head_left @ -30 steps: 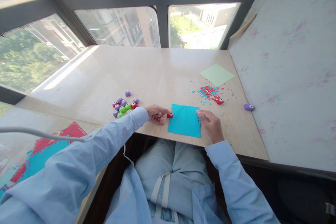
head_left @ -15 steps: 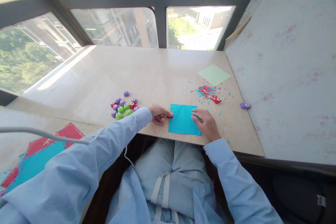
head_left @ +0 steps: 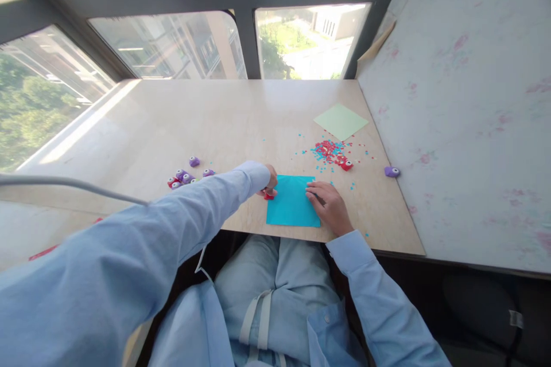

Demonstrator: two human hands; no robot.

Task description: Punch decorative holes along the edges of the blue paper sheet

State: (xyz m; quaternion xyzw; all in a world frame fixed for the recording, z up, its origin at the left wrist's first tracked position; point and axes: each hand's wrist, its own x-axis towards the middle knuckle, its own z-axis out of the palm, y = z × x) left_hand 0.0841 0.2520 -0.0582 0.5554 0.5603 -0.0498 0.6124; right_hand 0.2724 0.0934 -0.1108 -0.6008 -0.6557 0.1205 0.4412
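Note:
A square of blue paper (head_left: 293, 206) lies flat at the table's front edge. At its left edge, my left hand (head_left: 271, 176) is closed on a small red craft punch (head_left: 269, 196), which is partly hidden under the fingers. My right hand (head_left: 330, 205) rests on the paper's right side, fingers stretched out and thumb apart from them. Tiny notches show along the paper's upper right edge, near my right fingertips.
Red and blue paper bits (head_left: 329, 152) lie scattered beyond the paper, beside another red punch (head_left: 346, 166). A pale green sheet (head_left: 341, 121) is behind them. A purple punch (head_left: 391, 171) sits by the wall. Several punches (head_left: 186, 178) cluster left, partly behind my sleeve. A grey cable (head_left: 77, 183) crosses the left.
My left hand has turned over the red punch, with its wrist and forearm raised, and the punch sits lower along the paper's left edge. My right hand stays on the paper. The view has shifted slightly.

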